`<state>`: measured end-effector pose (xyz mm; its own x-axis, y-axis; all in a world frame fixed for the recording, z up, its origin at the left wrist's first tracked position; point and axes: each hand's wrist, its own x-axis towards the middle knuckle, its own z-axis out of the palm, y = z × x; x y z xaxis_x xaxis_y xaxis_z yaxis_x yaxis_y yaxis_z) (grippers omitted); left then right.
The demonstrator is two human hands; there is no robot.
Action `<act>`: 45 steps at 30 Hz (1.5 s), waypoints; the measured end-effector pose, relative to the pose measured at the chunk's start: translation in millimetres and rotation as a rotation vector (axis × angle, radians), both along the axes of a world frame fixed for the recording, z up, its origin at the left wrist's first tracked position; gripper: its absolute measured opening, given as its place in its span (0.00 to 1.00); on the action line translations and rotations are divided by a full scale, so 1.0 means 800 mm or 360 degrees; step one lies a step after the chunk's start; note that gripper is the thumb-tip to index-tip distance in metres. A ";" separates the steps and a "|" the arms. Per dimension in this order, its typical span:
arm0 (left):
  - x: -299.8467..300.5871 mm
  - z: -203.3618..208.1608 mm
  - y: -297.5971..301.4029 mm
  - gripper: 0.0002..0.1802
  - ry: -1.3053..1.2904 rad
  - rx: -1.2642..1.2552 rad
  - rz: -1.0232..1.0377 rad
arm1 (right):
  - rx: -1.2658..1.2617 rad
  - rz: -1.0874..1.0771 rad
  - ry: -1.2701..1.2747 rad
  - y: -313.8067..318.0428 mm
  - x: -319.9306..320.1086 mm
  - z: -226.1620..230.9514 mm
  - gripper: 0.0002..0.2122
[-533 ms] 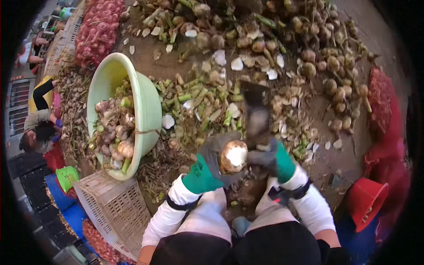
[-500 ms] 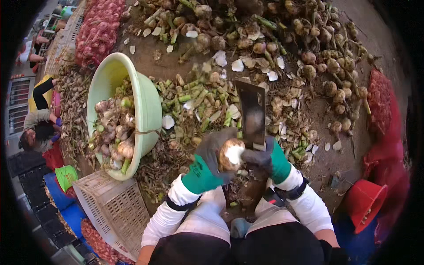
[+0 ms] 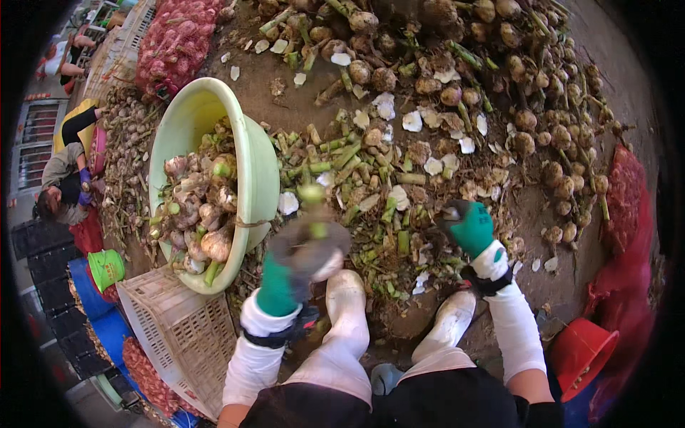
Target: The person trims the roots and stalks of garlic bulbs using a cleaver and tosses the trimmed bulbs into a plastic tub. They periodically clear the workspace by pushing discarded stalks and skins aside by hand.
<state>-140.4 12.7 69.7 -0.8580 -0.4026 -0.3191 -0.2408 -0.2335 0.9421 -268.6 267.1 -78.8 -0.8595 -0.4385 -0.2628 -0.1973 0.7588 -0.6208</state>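
My left hand [image 3: 305, 248], in a grey and green glove, is blurred beside the pale green basin [image 3: 260, 171]. Its fingers curl round a garlic bulb [image 3: 330, 264], of which a pale part shows at the palm. Green, blurred stem [image 3: 312, 194] shows just above that hand. My right hand [image 3: 467, 227] is closed at the right of the trimmings, over the ground. It grips the broad-bladed knife, whose blade is hardly visible now; a small dark end [image 3: 451, 212] pokes out at the fingers. Garlic bulbs [image 3: 216, 244] with short stems fill the tilted basin.
Cut stems [image 3: 347, 153] and root slices [image 3: 412, 121] litter the ground ahead. Untrimmed garlic [image 3: 524, 121] lies heaped at the far right. A plastic crate [image 3: 178, 314] stands at left, a red bucket [image 3: 581, 353] at right. Another person [image 3: 68, 182] sits at far left.
My hands have come apart: the left moved left toward the basin, the right moved right and up. The upright knife blade no longer shows plainly. The view shifted slightly.
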 end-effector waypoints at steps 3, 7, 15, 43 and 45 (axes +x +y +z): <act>-0.007 0.048 -0.040 0.22 0.0760 0.1488 -0.0046 | -0.0278 -0.0217 -0.0088 -0.026 -0.042 0.028 0.16; -0.012 0.025 -0.062 0.23 0.0919 0.1958 0.0053 | -0.0191 0.0219 0.0963 -0.117 -0.152 0.023 0.12; -0.016 -0.020 -0.024 0.23 -0.0358 0.0882 -0.0116 | 0.0612 0.0583 0.0943 -0.159 -0.233 -0.003 0.13; 0.099 -0.045 0.035 0.26 0.0044 -0.0385 -0.1206 | -0.0099 0.0769 0.0217 -0.017 0.126 0.166 0.22; 0.086 -0.019 0.037 0.28 0.0107 -0.0567 -0.1205 | -0.0238 0.0651 0.0279 -0.010 0.125 0.148 0.21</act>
